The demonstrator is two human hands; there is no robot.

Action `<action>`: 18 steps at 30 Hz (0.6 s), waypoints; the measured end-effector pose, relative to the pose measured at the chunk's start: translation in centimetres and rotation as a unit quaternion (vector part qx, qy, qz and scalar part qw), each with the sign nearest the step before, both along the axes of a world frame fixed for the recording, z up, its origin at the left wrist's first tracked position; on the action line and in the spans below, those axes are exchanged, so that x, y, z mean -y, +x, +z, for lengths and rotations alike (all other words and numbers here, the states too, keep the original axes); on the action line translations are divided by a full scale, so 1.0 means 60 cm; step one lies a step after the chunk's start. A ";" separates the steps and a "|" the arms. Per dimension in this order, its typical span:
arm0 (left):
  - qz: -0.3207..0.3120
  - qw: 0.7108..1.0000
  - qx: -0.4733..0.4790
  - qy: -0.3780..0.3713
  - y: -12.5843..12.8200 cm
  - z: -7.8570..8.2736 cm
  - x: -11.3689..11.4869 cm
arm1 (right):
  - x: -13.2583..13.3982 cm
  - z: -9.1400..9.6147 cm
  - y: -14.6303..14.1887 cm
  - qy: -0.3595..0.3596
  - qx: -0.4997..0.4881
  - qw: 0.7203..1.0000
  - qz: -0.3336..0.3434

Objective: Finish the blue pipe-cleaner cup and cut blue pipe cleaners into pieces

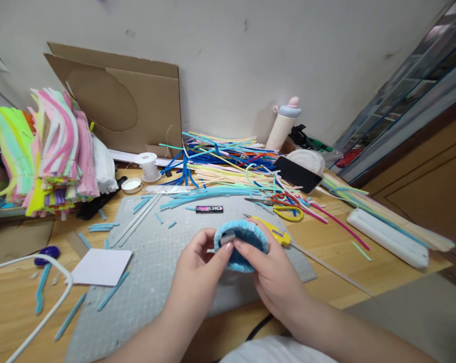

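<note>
Well, both hands [199, 267] [278, 264] grip a fuzzy blue piece [263, 241] over a grey mat [152, 282], wall [228, 65] beyond

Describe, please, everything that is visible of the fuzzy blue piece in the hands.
The fuzzy blue piece is round and hollow, its rim thick and plush-looking, its inside darker. A small gray piece shows inside, at the thumb tips. The left hand and right hand hold it from either side over the gray mat, opening toward the camera; its underside is hidden.
</note>
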State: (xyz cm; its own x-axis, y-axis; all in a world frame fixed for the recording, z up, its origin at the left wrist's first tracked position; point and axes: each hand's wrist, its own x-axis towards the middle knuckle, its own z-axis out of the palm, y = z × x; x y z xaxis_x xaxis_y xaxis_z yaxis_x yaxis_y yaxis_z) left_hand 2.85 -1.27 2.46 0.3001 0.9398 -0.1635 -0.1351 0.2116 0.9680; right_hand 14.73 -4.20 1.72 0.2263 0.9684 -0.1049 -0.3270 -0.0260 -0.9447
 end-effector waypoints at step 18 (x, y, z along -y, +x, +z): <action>0.043 0.997 0.043 -0.045 -0.012 -0.001 0.001 | 0.011 0.029 0.014 -0.001 0.090 0.976 0.198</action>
